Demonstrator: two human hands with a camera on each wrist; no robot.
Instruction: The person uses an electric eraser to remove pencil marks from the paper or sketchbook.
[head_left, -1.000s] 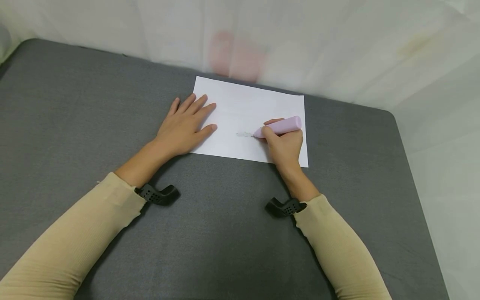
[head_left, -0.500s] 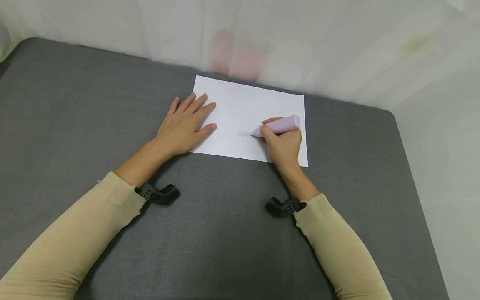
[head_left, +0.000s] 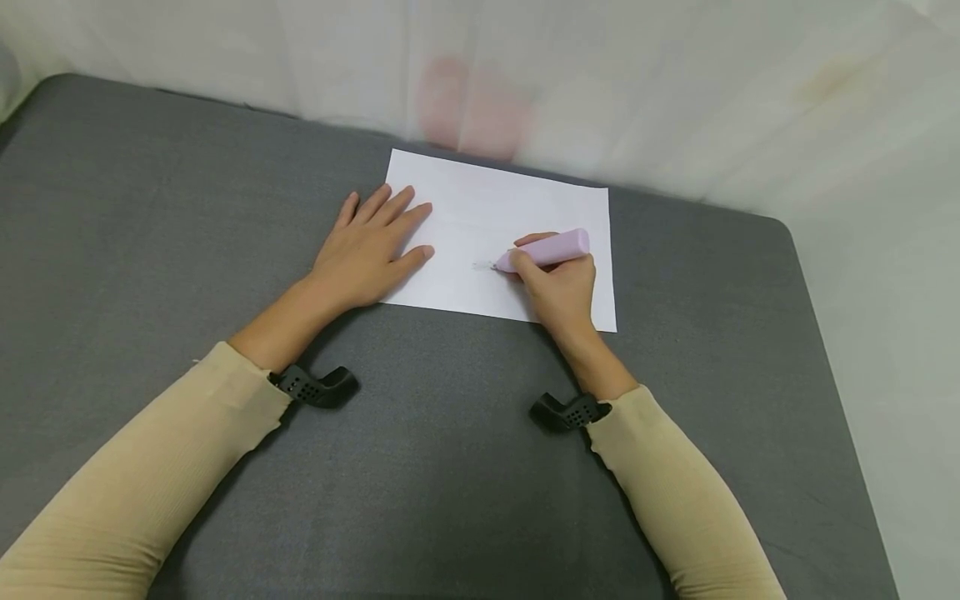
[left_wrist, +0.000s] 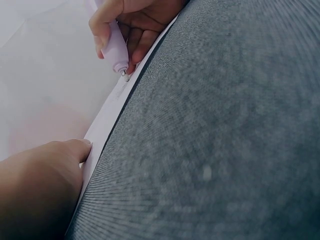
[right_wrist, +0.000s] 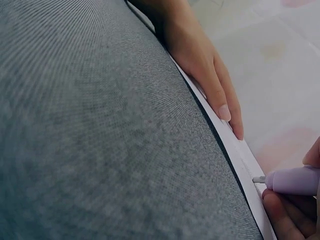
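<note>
A white sheet of paper (head_left: 487, 208) lies on a grey table (head_left: 150, 208). My left hand (head_left: 367, 250) rests flat on the sheet's left part, fingers straight. My right hand (head_left: 558, 287) grips a thick pale-pink pen (head_left: 543, 250), its tip down on the paper beside a faint grey mark (head_left: 483, 266). In the left wrist view the pink pen (left_wrist: 116, 47) points down at the paper edge (left_wrist: 107, 122) with the right hand (left_wrist: 137, 22) curled round it. The right wrist view shows the pen tip (right_wrist: 287, 181) on the sheet and the left hand (right_wrist: 205, 75) lying flat.
A white cloth backdrop (head_left: 675, 92) rises behind the table, with a blurred pink patch (head_left: 468, 108) just past the paper. The table's right edge (head_left: 817, 350) falls off to a pale floor. Black wrist mounts (head_left: 315, 387) sit at both sleeves.
My right hand and the pen have slid a little to the left along the paper, towards the grey mark. The left hand has stayed still.
</note>
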